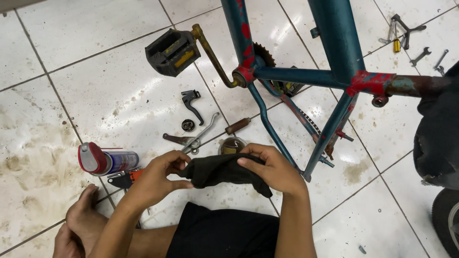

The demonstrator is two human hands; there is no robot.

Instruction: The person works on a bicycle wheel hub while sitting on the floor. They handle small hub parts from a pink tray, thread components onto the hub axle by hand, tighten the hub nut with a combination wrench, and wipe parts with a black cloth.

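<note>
1. Bare feet (79, 224) of the seated person rest on the stained white tiled floor (95, 95), down and to the left of the grip.
2. A spray can with a red cap and blue body (106, 160) lies on its side just left of the left hand, with orange-handled pliers (125, 178) close under it.
3. Left hand (157, 177): fingers curled, thumb and fingertips pinched on the left end of a dark crumpled cloth (222, 171). Closed firmly on the fabric.
4. The cloth spans between both hands, long axis running left to right, slightly lower on the left. It sits above the person's dark shorts (224, 234), clear of the floor.
5. Right hand (275, 169): palm wrapped over the cloth's right portion, fingers folded on top, a loose tail hanging beneath. Whether anything lies inside the cloth cannot be told.
6. Just beyond the grip, partly hidden by the cloth, stands a small round tin with brownish contents (232, 145); the right hand is nearer it.
7. Further off lie a metal spanner (203, 134), a black brake lever (191, 104) and a small black ring-shaped part (188, 125).
8. Beyond and right of the grip stands a teal bicycle frame with red patches (337, 52), its black pedal with yellow reflectors (172, 51) on a rusty crank (215, 57).
9. Far right, loose wrenches (420, 55) lie on the tiles.
</note>
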